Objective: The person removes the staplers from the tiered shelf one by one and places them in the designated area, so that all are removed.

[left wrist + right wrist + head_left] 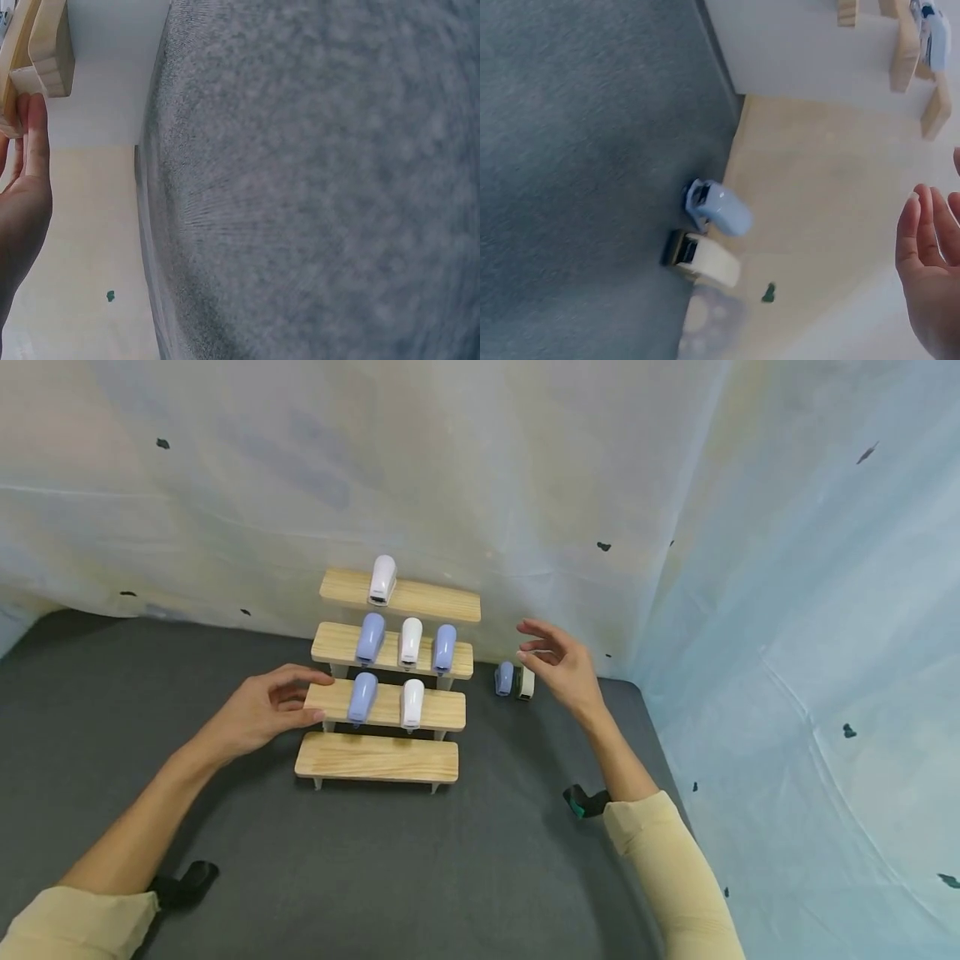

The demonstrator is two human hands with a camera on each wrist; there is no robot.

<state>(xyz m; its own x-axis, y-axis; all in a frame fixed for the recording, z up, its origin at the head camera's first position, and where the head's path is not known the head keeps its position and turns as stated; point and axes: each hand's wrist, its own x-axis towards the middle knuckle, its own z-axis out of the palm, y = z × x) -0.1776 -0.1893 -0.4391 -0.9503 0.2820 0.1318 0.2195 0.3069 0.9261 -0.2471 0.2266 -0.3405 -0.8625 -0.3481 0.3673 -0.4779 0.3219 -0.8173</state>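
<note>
A stepped wooden display rack [377, 757] stands on the dark table. My left hand [264, 706] holds the left end of its second step from the bottom, with the thumb in front and the fingers behind. In the left wrist view the fingers [36, 139] touch the board. Small white and lavender-blue staplers sit on the upper three steps, among them a white stapler [382, 580] on top and a blue stapler [362, 697] lower down. My right hand [562, 667] hovers with loosely bent fingers, holding nothing, near a blue stapler [724, 210] and a cream stapler [712, 261] on the table.
The grey-black table [375, 877] ends at a pale cloth backdrop [525, 460] behind the rack. Another cloth wall [787, 693] rises on the right. Black straps are on both forearms, by the rolled-up sleeves.
</note>
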